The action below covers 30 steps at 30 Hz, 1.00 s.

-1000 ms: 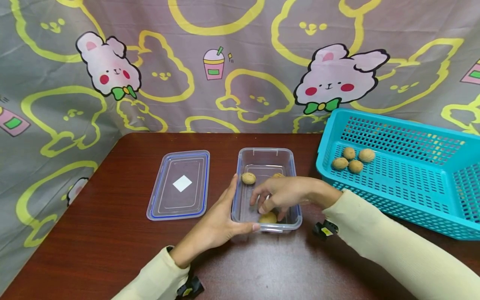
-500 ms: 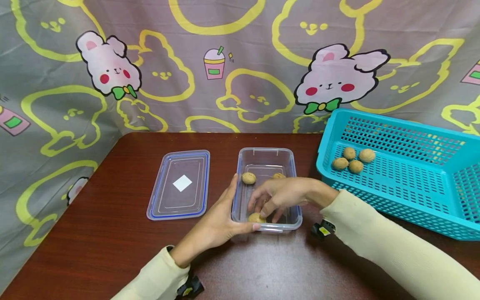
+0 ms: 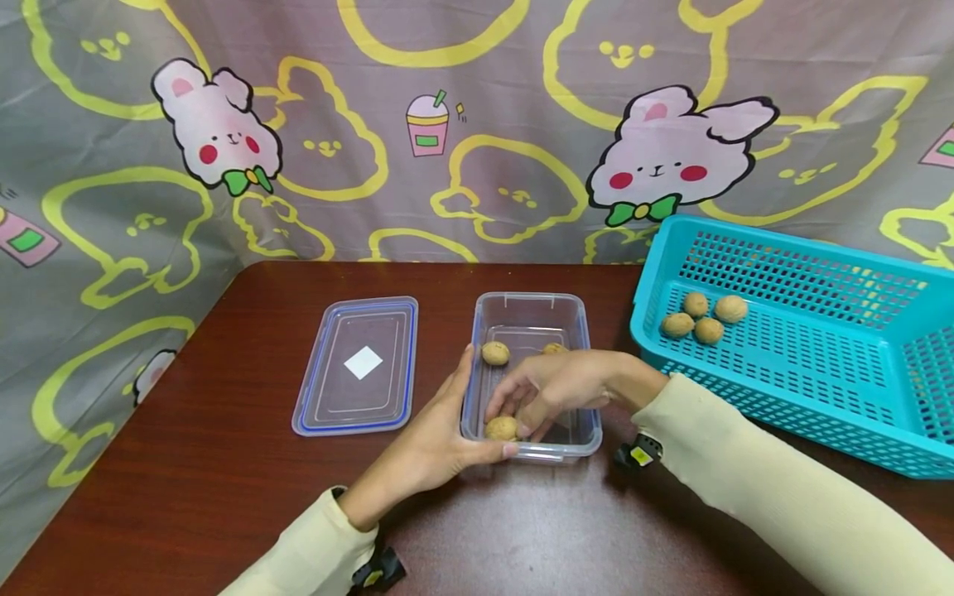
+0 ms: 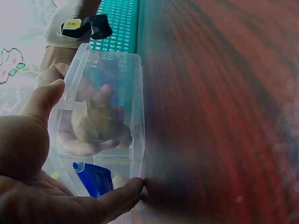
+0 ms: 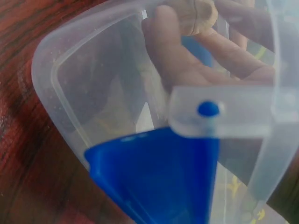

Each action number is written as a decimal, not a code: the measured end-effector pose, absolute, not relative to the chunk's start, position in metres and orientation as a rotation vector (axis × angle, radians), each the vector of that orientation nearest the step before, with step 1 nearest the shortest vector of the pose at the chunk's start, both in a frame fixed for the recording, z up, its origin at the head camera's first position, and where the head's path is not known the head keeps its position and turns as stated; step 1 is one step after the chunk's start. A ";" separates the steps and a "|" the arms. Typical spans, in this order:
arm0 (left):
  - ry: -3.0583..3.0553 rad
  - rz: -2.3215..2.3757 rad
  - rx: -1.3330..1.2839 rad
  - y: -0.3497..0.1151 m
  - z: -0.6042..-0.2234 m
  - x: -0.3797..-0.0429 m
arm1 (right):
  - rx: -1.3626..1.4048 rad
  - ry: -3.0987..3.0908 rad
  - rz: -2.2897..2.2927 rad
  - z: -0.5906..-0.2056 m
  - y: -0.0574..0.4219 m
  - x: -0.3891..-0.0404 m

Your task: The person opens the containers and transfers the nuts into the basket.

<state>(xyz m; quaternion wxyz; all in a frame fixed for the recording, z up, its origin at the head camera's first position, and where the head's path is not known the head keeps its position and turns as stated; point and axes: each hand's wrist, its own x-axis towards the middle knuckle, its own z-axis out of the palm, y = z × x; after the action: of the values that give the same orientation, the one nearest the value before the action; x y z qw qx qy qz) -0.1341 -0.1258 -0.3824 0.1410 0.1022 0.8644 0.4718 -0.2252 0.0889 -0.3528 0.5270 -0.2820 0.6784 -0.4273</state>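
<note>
A clear plastic food container (image 3: 525, 308) stands uncovered on the table. My left hand (image 3: 436, 434) grips its left side, the thumb over the front edge and the fingers along the wall. Inside, my right hand (image 3: 559, 387) holds a walnut (image 3: 502, 428) in the front left corner. Through the clear wall, the left wrist view shows this walnut (image 4: 93, 123) with fingers around it. Two more walnuts lie in the container, one by the left wall (image 3: 495, 353) and one farther right (image 3: 554, 349), partly hidden by my right hand. A blue side clip (image 5: 159, 172) hangs down in the right wrist view.
Left of the container lies its clear lid (image 3: 339, 364) with a blue seal and a white label (image 3: 363, 362). A turquoise perforated basket (image 3: 805, 389) at the right holds several walnuts (image 3: 708, 331). A patterned curtain (image 3: 514, 108) hangs behind the brown table (image 3: 224, 463).
My right hand has moved the walnut leftward along the container's front, into the front left corner. The left hand keeps its grip on the container.
</note>
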 end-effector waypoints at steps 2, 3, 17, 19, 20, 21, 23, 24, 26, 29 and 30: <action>2.496 1.364 0.300 -0.126 -0.382 -0.134 | -0.683 1.605 -1.043 -0.353 0.089 -0.226; 2.496 1.364 0.304 -0.126 -0.382 -0.134 | -0.685 1.599 -1.051 -0.353 0.089 -0.226; 2.483 1.415 0.350 -0.126 -0.383 -0.135 | -0.687 1.538 -1.155 -0.359 0.087 -0.224; 2.482 1.422 0.352 -0.126 -0.384 -0.136 | -0.680 1.537 -1.171 -0.359 0.087 -0.223; 2.482 1.424 0.350 -0.126 -0.384 -0.136 | -0.676 1.536 -1.179 -0.358 0.088 -0.223; 2.482 1.423 0.349 -0.126 -0.384 -0.135 | -0.671 1.536 -1.187 -0.358 0.088 -0.223; 2.482 1.425 0.344 -0.126 -0.384 -0.135 | -0.664 1.540 -1.206 -0.356 0.089 -0.223; 2.483 1.423 0.342 -0.126 -0.384 -0.135 | -0.661 1.543 -1.217 -0.355 0.089 -0.223; 2.488 1.415 0.338 -0.126 -0.383 -0.135 | -0.655 1.556 -1.235 -0.352 0.092 -0.223; 2.502 1.391 0.322 -0.125 -0.383 -0.135 | -0.648 1.595 -1.255 -0.347 0.096 -0.223; 2.507 1.382 0.317 -0.125 -0.383 -0.135 | -0.648 1.611 -1.256 -0.345 0.098 -0.223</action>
<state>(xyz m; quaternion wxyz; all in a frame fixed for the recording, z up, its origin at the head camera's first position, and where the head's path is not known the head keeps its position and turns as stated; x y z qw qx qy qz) -0.1348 -0.1253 -0.3834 0.1302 0.1092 0.8631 0.4756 -0.2230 0.0977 -0.3446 0.4788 -0.2653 0.6599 -0.5146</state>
